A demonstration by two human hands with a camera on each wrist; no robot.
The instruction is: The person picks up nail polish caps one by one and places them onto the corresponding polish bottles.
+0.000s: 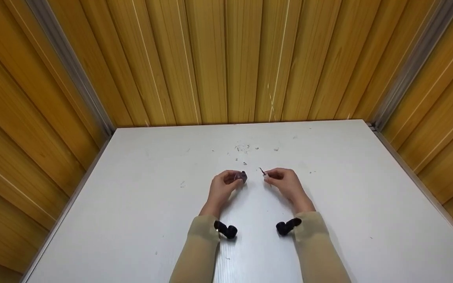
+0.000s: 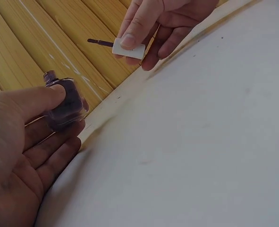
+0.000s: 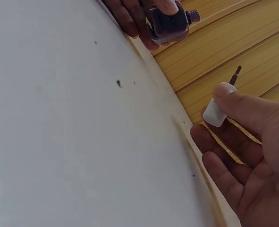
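Observation:
My left hand (image 1: 222, 186) pinches a small glass nail polish bottle (image 2: 69, 105) filled with dark purple polish. Its neck stands uncapped, and the thumb lies across the bottle's face. In my right hand (image 1: 287, 184) is the white nail polish cap (image 3: 215, 112), pinched between thumb and fingers. A thin dark brush (image 2: 100, 42) sticks out of the cap, pointing up and toward the left hand in the head view. Bottle and brush are a short gap apart, both held over the white table (image 1: 140, 204).
Small dark specks and smudges (image 1: 243, 147) mark the tabletop beyond the hands. Yellow wood-look panels (image 1: 210, 59) rise behind the table and on both sides, with grey metal posts (image 1: 75, 65) at the corners. Each sleeve cuff carries a black wrist camera (image 1: 226, 230).

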